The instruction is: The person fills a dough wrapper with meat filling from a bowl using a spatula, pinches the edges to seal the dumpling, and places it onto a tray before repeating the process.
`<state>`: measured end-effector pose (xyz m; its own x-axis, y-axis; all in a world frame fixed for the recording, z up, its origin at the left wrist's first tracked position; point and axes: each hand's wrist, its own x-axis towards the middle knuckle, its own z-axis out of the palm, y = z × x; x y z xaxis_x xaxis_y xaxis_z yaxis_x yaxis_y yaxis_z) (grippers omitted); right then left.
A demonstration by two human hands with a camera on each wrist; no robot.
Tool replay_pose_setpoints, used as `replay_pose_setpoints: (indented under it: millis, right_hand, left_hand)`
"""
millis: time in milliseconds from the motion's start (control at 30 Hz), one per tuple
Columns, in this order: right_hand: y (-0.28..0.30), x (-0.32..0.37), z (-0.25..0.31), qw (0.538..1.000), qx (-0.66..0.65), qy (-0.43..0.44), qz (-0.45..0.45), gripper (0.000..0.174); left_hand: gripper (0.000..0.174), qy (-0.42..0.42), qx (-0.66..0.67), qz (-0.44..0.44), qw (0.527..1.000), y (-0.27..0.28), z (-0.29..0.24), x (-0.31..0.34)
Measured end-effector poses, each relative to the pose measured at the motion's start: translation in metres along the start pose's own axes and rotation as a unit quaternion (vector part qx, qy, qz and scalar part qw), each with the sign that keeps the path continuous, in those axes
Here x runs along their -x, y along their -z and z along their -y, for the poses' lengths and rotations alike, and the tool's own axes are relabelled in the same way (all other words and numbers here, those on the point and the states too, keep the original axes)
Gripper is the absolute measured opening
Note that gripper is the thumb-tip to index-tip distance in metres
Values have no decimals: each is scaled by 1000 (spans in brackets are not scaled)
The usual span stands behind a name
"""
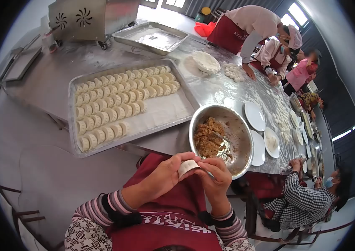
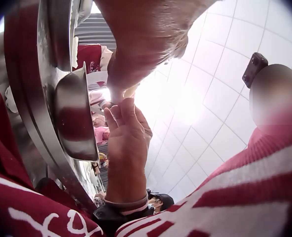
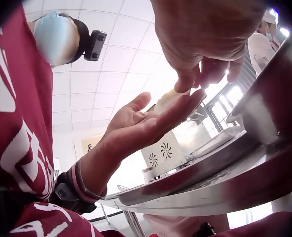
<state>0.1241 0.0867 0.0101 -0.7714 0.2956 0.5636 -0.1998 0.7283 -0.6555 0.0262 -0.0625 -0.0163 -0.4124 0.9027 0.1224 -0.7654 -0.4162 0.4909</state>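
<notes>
In front of the apron, a pale folded dumpling [image 1: 188,167] lies between the two hands. My left hand [image 1: 160,178] carries it on extended fingers; in the right wrist view the left thumb stands apart from the dough [image 3: 168,101]. With thumb and fingertips, my right hand [image 1: 218,178] pinches the dumpling's edge. Just beyond the hands stands a steel bowl [image 1: 239,133] of brown filling [image 1: 208,138], a utensil [image 1: 220,136] resting inside. The dumpling is mostly hidden behind fingers in the left wrist view.
To the left, a large metal tray [image 1: 171,109] bears rows of pleated dumplings [image 1: 123,99]. White plates [image 1: 255,116] and floured dough pieces [image 1: 284,121] are right of the bowl. Farther back are a floury tray [image 1: 152,37] and a white bowl [image 1: 207,62]. Other people work along the table.
</notes>
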Motion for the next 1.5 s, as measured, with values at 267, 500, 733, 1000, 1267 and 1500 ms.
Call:
replay_pose_setpoints:
  millis: [267, 500, 733, 1000, 1267, 1500]
  right_hand:
    - [-10, -3, -5, 996, 60, 69, -5, 20]
    - [-7, -32, 18, 976, 73, 170, 114, 27]
    - [-18, -48, 20, 949, 5, 194, 250, 16]
    - [-29, -43, 21, 943, -37, 151, 295, 12]
    - [-50, -45, 32, 918, 46, 234, 318, 21]
    - [-83, -42, 59, 878, 229, 274, 319, 30]
  left_hand:
    - [58, -20, -17, -1, 1000, 2, -5, 6]
    - [66, 11, 21, 27, 999, 2, -20, 9]
    - [68, 45, 35, 45, 997, 15, -19, 17]
    - [67, 74, 59, 20, 995, 19, -25, 28]
    - [67, 80, 67, -6, 995, 25, -37, 41]
    - [64, 75, 106, -50, 990, 53, -55, 62]
